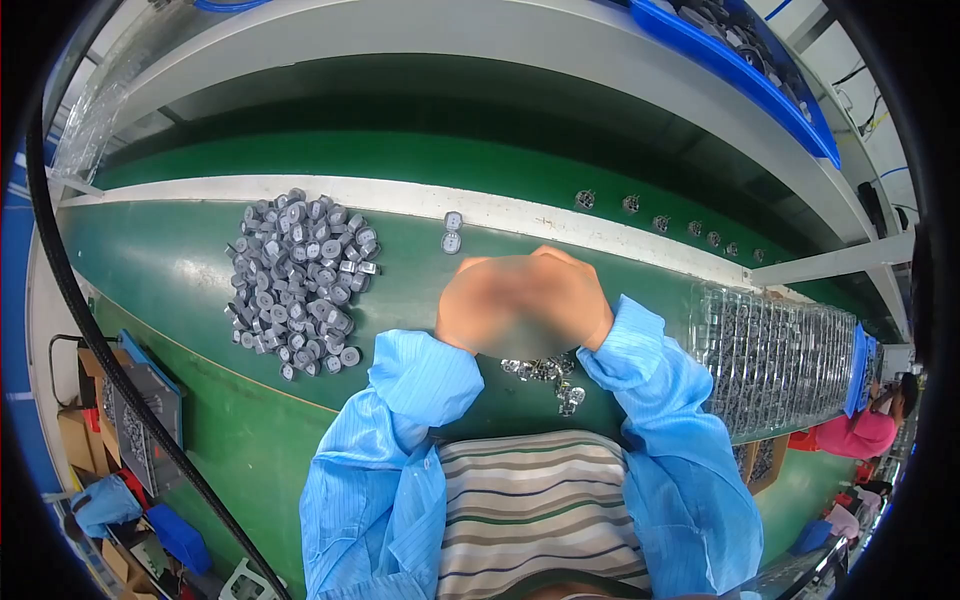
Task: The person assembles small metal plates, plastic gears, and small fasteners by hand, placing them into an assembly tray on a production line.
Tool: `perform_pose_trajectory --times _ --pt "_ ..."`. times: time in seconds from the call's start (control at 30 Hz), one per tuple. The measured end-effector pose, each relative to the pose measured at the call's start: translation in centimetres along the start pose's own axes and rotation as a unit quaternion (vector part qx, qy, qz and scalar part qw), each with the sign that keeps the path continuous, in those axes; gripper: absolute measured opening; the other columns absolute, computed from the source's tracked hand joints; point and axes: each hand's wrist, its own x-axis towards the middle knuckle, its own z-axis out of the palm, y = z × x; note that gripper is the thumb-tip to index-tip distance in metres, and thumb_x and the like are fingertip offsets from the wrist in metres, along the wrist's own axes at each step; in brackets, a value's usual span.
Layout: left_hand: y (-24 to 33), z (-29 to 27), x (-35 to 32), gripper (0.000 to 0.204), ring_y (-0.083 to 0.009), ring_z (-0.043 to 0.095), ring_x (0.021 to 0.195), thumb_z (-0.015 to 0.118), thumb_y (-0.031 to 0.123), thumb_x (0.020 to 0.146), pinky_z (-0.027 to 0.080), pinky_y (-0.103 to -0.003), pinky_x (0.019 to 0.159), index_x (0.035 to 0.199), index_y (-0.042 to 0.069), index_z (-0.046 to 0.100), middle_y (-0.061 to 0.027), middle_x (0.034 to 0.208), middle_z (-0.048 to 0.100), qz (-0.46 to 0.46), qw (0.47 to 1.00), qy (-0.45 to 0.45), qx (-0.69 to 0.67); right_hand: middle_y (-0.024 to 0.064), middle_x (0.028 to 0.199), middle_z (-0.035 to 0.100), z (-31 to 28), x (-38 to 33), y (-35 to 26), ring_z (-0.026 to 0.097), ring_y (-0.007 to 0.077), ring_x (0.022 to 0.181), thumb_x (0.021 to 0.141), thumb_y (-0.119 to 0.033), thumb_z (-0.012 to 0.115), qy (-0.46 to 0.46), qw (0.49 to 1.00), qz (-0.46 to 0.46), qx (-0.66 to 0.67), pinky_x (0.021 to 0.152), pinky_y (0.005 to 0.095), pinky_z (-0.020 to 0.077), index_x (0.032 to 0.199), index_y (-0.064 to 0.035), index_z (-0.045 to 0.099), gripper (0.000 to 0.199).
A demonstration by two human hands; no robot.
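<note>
My left hand and my right hand meet over the green bench in front of me. Both are curled, their backs and bent knuckles showing. A blur covers the fingers, so whatever they hold cannot be made out. Just below them, close to my striped shirt, lies a small cluster of shiny metal parts. Beyond my left hand two grey button-like pieces lie by the white ledge. Farther left is a large heap of similar grey round pieces.
Clear plastic trays filled with small parts stand on the right. Several metal parts sit in a row behind the white ledge. A shelf overhead carries a blue bin. A black cable hangs at the left. People work farther off.
</note>
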Motion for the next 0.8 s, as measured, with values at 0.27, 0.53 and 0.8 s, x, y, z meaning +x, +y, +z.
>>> perform_pose_trajectory --times 0.27,0.53,0.8 --pt "3.7 0.9 0.1 0.042 -0.0170 0.068 0.086 0.067 -0.019 0.079 0.056 -0.029 0.075 0.116 0.000 0.069 -0.0092 0.100 0.068 0.050 0.963 0.025 0.265 0.0114 0.088 0.066 -0.5 0.4 0.3 0.069 0.0258 0.077 0.085 -0.005 0.078 0.010 1.000 -0.001 0.014 0.064 0.0354 0.0542 0.092 0.0004 0.069 0.013" --pt "3.5 1.1 0.1 0.042 -0.0258 0.068 0.081 0.067 -0.018 0.077 0.055 -0.032 0.071 0.114 0.001 0.069 -0.0133 0.094 0.066 0.115 0.946 0.024 0.304 0.0134 0.088 0.063 -0.1 0.5 -0.3 0.065 0.0336 0.083 0.082 -0.002 0.075 0.028 0.981 -0.141 -0.134 0.070 0.0415 0.0538 0.091 -0.0008 0.062 0.015" --pt "3.6 1.4 -0.2 0.040 -0.0260 0.068 0.079 0.067 -0.017 0.077 0.056 -0.034 0.071 0.112 0.002 0.070 -0.0132 0.094 0.067 0.098 0.949 0.047 0.297 0.0146 0.089 0.062 0.4 0.3 -0.4 0.065 0.0321 0.081 0.084 -0.002 0.075 0.025 0.977 -0.147 -0.151 0.070 0.0398 0.0544 0.093 -0.0004 0.058 0.019"
